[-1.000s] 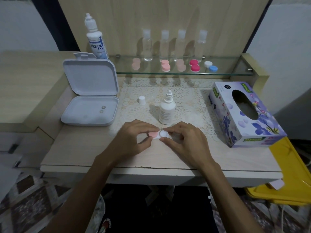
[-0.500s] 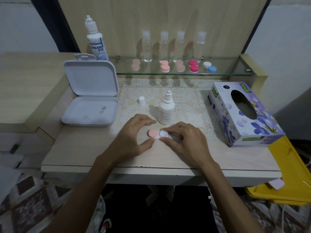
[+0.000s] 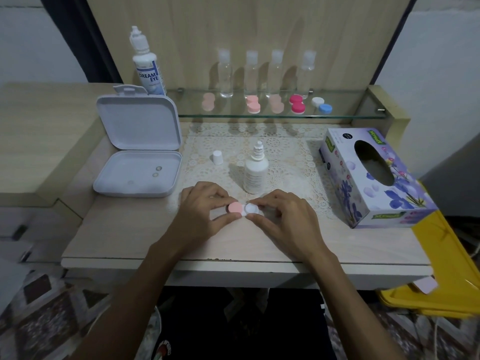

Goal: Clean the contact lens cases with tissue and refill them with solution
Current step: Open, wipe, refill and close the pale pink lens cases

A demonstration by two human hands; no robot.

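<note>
The case [image 3: 243,208] lies left-to-right between both grips: left hand [image 3: 205,209] pinches the pink cap [image 3: 235,207], right hand [image 3: 283,216] pinches the white cap [image 3: 252,208].

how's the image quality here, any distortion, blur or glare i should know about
Head view: wide-angle, so the table edge bows and the tissue box leans outward; dim, cool light with soft shadows behind the clear bottles; faint reflections on the glass shelf; centre fairly sharp, with the left hand and right hand pinching the lens case; corners smeared.
</note>
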